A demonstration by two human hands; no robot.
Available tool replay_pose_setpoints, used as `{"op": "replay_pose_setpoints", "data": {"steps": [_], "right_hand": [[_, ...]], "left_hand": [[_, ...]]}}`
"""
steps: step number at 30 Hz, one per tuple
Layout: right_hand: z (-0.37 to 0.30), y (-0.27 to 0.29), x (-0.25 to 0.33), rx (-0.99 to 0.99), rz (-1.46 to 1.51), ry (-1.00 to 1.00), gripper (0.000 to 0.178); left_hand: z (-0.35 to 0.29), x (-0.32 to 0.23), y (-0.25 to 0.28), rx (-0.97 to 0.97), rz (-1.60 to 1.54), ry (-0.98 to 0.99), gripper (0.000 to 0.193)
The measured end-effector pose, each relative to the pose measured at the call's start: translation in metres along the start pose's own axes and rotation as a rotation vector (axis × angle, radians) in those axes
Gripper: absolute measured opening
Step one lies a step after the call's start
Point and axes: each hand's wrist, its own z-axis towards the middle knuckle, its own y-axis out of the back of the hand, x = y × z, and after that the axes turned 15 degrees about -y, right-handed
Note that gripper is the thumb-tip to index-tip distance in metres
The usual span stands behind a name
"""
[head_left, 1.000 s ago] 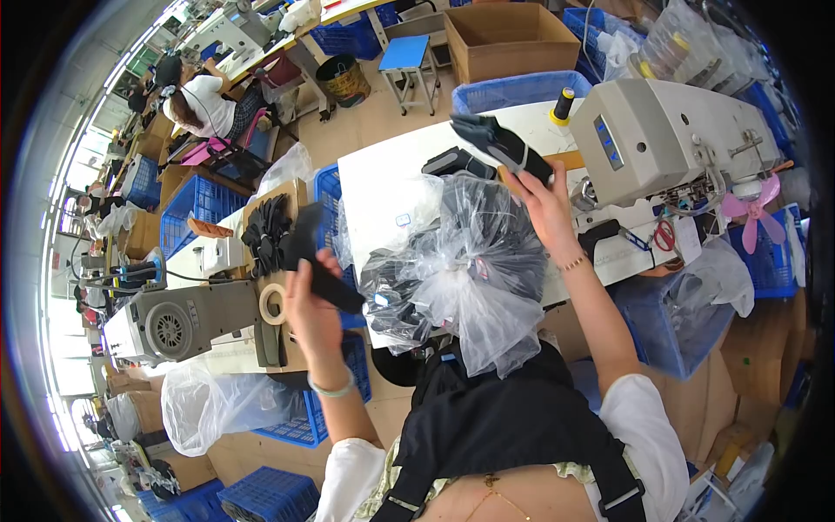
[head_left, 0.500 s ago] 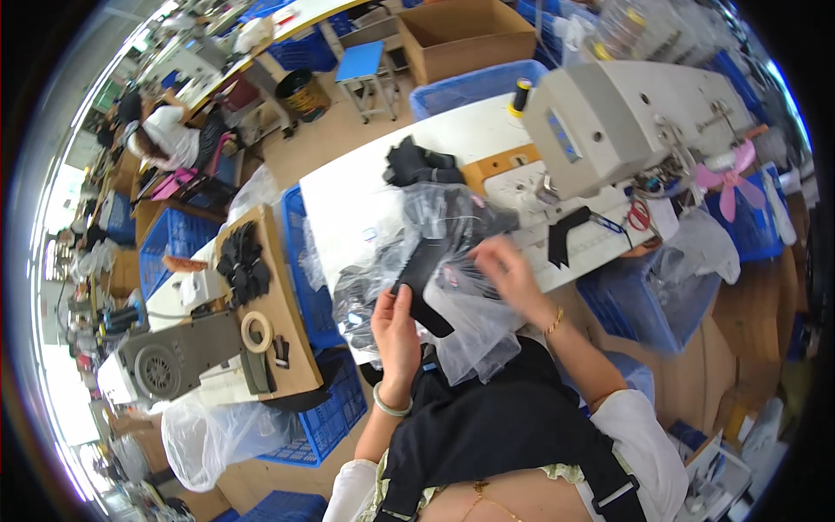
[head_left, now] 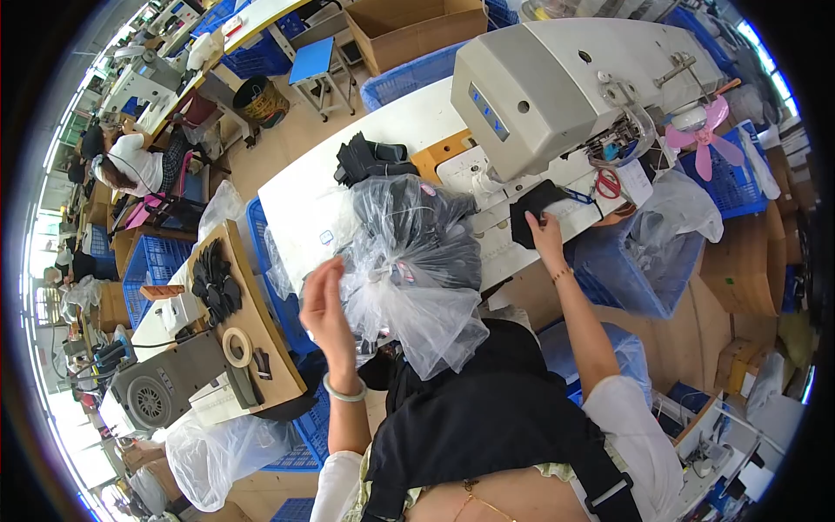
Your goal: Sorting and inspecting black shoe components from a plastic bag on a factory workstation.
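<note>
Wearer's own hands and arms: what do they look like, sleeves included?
Left hand: ungloved, with a pale, smooth bangle. Right hand: ungloved, with a thin gold-coloured bracelet. White short sleeves on both sides.

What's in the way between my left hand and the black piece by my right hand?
The clear plastic bag, partly on the white table, stands between your left hand and the black piece. Nothing visible blocks your right hand, which touches it.
</note>
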Motion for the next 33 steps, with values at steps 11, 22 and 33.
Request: {"op": "replay_pose_setpoints", "data": {"steps": [11, 22, 33], "right_hand": [[0.005, -0.027, 0.013, -0.095, -0.215, -0.106, 0.038], [-0.003, 0.032, 0.029, -0.287, -0.018, 0.566, 0.011], [0.027, 0.006, 0.015, -0.025, -0.174, 0.787, 0.021]], "left_hand": [[-0.015, 0.009, 0.043, -0.229, 0.108, 0.063, 0.021], [-0.022, 0.000, 0.030, -0.182, 0.032, 0.080, 0.025], [-0.031, 0.007, 0.052, -0.041, 0.649, -0.039, 0.014]]}}
